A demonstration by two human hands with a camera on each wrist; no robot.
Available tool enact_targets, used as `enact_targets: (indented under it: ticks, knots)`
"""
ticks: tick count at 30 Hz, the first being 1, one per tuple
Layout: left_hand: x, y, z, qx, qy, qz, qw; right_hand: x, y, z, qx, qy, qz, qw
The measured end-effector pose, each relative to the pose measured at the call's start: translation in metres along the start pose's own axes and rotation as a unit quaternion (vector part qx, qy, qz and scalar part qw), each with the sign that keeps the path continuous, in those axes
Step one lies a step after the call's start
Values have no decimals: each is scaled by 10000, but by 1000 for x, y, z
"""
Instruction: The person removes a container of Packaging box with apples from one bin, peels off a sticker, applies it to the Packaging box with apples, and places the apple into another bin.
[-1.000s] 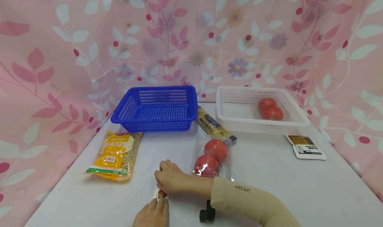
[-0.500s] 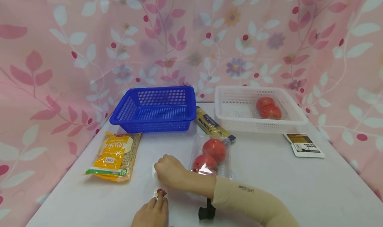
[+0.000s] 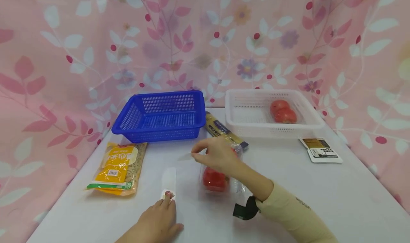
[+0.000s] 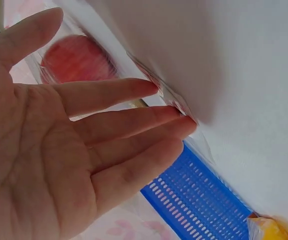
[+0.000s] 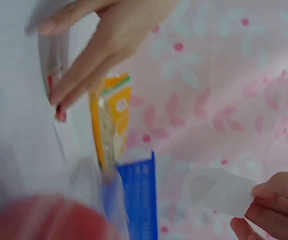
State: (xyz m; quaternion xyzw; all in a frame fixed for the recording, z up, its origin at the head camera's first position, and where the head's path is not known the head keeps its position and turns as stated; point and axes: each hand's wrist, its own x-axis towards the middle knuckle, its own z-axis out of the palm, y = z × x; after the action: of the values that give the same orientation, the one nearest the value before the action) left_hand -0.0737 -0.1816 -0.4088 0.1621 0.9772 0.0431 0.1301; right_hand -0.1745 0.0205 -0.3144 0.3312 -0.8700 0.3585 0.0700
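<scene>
My left hand (image 3: 157, 220) lies with straight fingers pressing the near end of a narrow white strip (image 3: 169, 179) on the white table. A small red printed mark shows at the fingertips. In the left wrist view, the strip's edge (image 4: 171, 95) looks thin and lifted slightly off the surface. My right hand (image 3: 217, 156) is raised over a clear pack of red tomatoes (image 3: 215, 180), partly hiding it. Between thumb and fingers it pinches a thin, whitish, see-through sheet (image 5: 218, 195), which appears faint in the head view.
A blue basket (image 3: 160, 132) stands at the back left, a white basket (image 3: 275, 131) with packed tomatoes (image 3: 284, 115) at the back right. A spaghetti pack (image 3: 221, 127) lies between. A yellow grain bag (image 3: 118, 168) is left, a small pouch (image 3: 320, 150) right.
The right hand has lifted away from the strip's far end and moved right, carrying the thin sheet. More of the strip now shows. The left hand stays on the near end.
</scene>
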Motion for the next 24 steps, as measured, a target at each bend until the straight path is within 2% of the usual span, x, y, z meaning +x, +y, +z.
enact_targets:
  ticks: [2,5,8,12,15,17,20,22,24]
  knots:
    - [3,-1,-3,-44,2,-28,10000,-4,8,-15,81,313,99,9994]
    - [6,-2,-8,15,246,88,9997,-11,21,-32,70,597,309,9977]
    - [12,-1,-12,267,736,341,9963,-17,32,-44,-6,803,379,9960]
    - [27,5,-17,484,1519,823,9838,-24,42,-51,-209,1029,288,9941]
    - [39,12,-19,-7,1740,1210,9773,-29,46,-51,-477,1088,284,9925]
    - [44,18,-20,-569,1634,1451,9742,-31,48,-49,-733,1082,309,9909]
    - [48,27,-20,-1205,1458,1625,9684,-36,51,-46,-1226,1086,336,9859]
    - [49,32,-20,-1338,1457,1679,9658,-39,50,-44,-1521,1117,311,9815]
    - [50,36,-20,-1306,1598,1773,9623,-43,50,-41,-1781,1163,271,9767]
